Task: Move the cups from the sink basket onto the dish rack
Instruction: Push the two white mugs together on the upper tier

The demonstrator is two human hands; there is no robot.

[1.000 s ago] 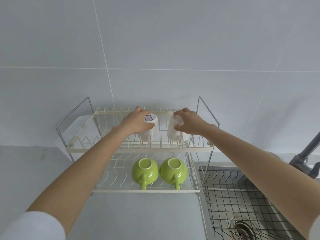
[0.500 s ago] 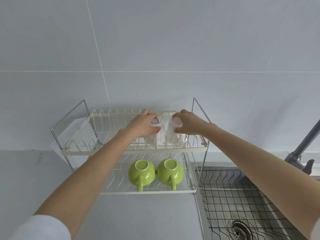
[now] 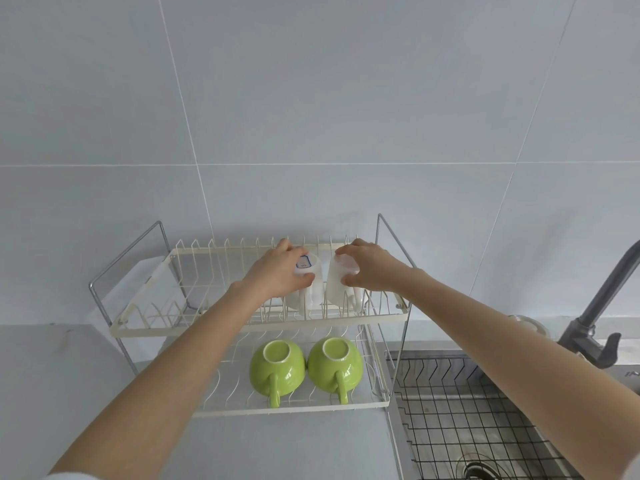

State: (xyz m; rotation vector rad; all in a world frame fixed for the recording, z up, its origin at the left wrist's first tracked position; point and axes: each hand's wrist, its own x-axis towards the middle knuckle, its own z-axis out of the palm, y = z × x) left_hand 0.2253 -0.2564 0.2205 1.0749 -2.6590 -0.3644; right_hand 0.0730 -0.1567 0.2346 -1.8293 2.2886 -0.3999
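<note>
Two white cups stand upside down on the top tier of the cream wire dish rack [image 3: 145, 329]. My left hand [image 3: 277, 273] grips the left white cup [image 3: 308, 289], which has a blue label on its base. My right hand [image 3: 369, 268] grips the right white cup [image 3: 337, 287]. The two cups stand close side by side. On the lower tier, two green cups [image 3: 277, 365] [image 3: 335, 362] rest upside down with handles toward me. The black wire sink basket [image 3: 460, 420] at the lower right holds no cups that I can see.
A grey faucet [image 3: 602, 323] rises at the right of the sink. A drain [image 3: 481, 471] shows under the basket. The rack's chrome frame [image 3: 391, 265] stands against the white tiled wall. Grey counter lies in front of and left of the rack.
Both hands stay on the white cups on the top tier. The cups have come closer together and my view has shifted slightly.
</note>
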